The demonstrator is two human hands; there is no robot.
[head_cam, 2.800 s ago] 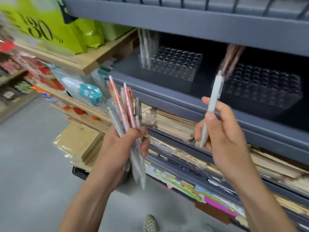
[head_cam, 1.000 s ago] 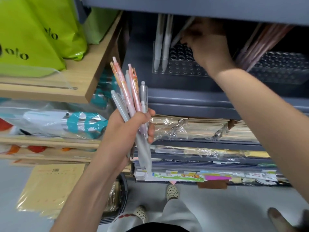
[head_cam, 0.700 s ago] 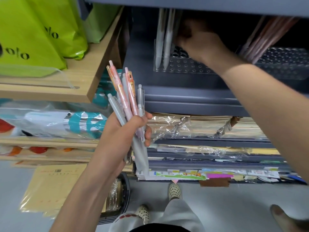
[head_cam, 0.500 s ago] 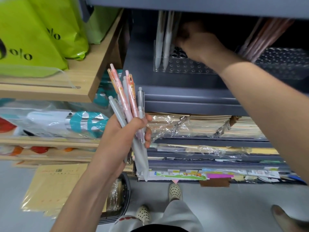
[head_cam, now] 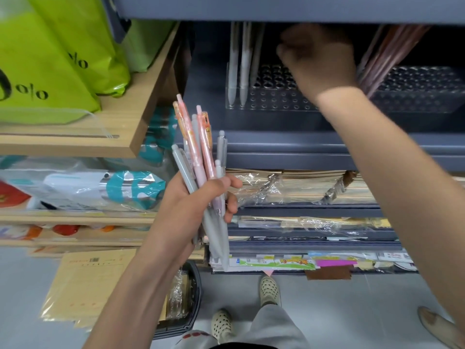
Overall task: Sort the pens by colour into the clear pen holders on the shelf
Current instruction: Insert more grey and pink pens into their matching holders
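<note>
Pens in grey and pink plastic [head_cam: 192, 144] fan upward from the person's left hand [head_cam: 201, 202], whose fingers and thumb are curled round the middle of the bundle. This bundle sits below and to the left of the clear plastic pen holder with rows of round holes [head_cam: 276, 102], in front of the shelving and apart from it.

That holder stands on the dark grey metal shelf [head_cam: 276, 147]. Three pale grey pens [head_cam: 234, 71] stand upright in holes at the holder's left end, close beside one another. The right hand [head_cam: 317, 59] is reached in directly above the holder's middle and right part, back of the hand toward the camera and fingers bent downward. It is blurred and in shadow, so whether it pinches a pen cannot be told.

Just right of the holder, on the same shelf, stands a second clear holder of the same kind [head_cam: 427, 96], with several pink pens [head_cam: 385, 51] leaning in its left end.

Left of the holder is a light wooden shelf board [head_cam: 113, 132] bearing bright green bags with black print [head_cam: 45, 54]. Below the holder lie stacks of plastic-wrapped paper goods [head_cam: 314, 185], and farther down, on the grey floor, a pale dotted shoe [head_cam: 269, 289].
</note>
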